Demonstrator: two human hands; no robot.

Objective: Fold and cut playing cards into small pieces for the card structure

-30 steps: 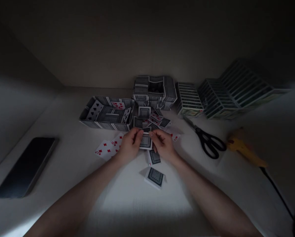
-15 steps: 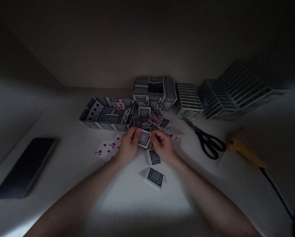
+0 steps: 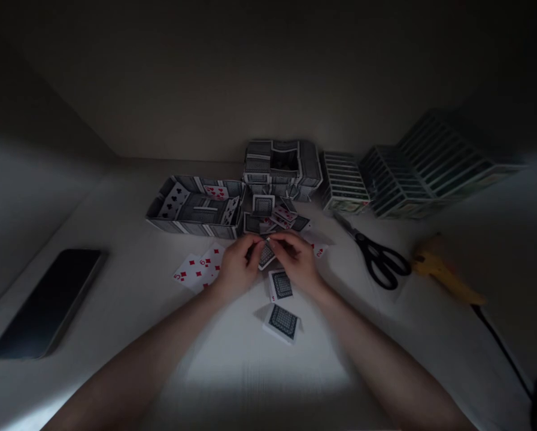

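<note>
Left hand [image 3: 236, 267] and right hand [image 3: 297, 261] each clamp a fingertip grip on one small blue-backed paper card piece [image 3: 265, 256], tilted between them, equally near both.

Playing card [image 3: 265, 255]: 1 small piece, back side showing, with a dark grid pattern inside a white border. Pinched at its upper edge between the fingertips of the left hand [image 3: 236, 266] and the right hand [image 3: 299, 261]. Held just above the table [image 3: 232, 359], tilted, lower edge toward the camera. Looks bent across the middle. Face not visible; dim light, fine detail unclear.
</note>
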